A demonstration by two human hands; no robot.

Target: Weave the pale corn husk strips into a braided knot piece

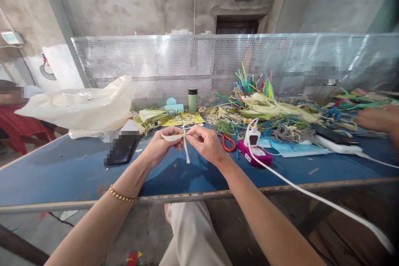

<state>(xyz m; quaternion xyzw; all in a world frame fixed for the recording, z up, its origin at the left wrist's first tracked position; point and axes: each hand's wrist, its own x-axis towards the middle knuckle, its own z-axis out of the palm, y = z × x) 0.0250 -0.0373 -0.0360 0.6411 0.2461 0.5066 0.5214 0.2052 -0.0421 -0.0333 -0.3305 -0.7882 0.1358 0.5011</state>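
Note:
Pale strips of corn husk (pixel 187 153) cross between my two hands above the blue table (pixel 77 178). My left hand (pixel 163 145) has its fingers closed on the husk, with one pale end fanning out over the thumb. On the other side, my right hand (pixel 206 142) pinches the husk near the crossing, fingertips close to those of the left. One narrow end hangs down between the hands and another points up. The fingertips partly cover the crossing, so whether it is knotted does not show.
Behind my hands lie heaped corn husks (pixel 274 108), a green bottle (pixel 193 102) and coloured stems (pixel 249 87). Orange-handled scissors (pixel 228 143) and a magenta box (pixel 255 154) with a white cable are at right. A dark phone (pixel 123 149) lies left; another person's hand (pixel 378 117) is far right.

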